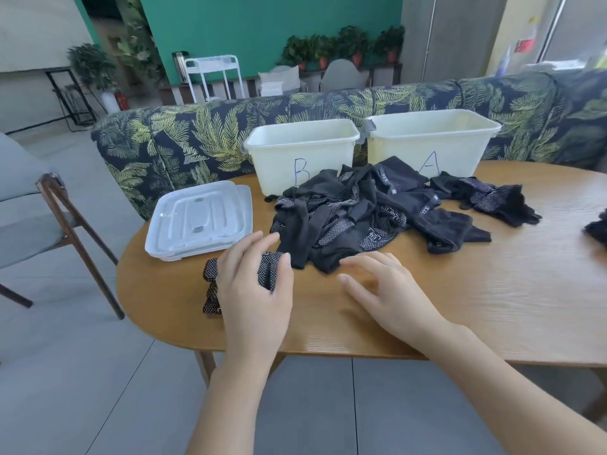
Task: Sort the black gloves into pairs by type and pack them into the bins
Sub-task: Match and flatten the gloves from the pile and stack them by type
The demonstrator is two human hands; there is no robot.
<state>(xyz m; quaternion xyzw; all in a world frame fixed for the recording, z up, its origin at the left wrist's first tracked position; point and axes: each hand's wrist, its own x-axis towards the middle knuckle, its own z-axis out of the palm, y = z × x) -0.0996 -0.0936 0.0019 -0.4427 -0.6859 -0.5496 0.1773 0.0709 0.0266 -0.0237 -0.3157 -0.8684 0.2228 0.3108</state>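
Oval wood-grain table (476,290) — left hand (254,287) grips a dotted knit glove (271,267), right hand (384,290) spread

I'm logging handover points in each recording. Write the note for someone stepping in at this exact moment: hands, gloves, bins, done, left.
Left hand: grips a dotted glove at the near table edge, beside the lids.
Right hand: open, blurred, holding nothing, just in front of the glove pile.
Bins: bin B and bin A stand open behind the pile; no gloves visible in them, though their floors are hidden.
A few more gloves lie right of the pile.
Done: nothing visibly packed.
Left: match the held glove, pair the rest by type, pack them.
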